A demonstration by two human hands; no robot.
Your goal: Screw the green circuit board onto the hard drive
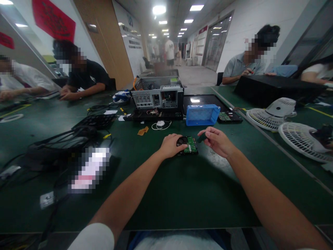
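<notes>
A hard drive (190, 145) lies on the green table with its green circuit board facing up. My left hand (170, 145) is closed around the drive's left side, the thumb reaching over its near edge. Just right of the drive, my right hand (216, 141) pinches a short dark tool (202, 137) between thumb and fingers. The tool's lower end points down toward the drive's right edge; whether it touches is too small to tell.
Ahead stand an opened computer case (156, 99) and a blue plastic bin (202, 115), with another circuit board (230, 117) beside it. White fan grilles (303, 140) lie at right, a black bag (52, 147) at left. Several people sit around the table.
</notes>
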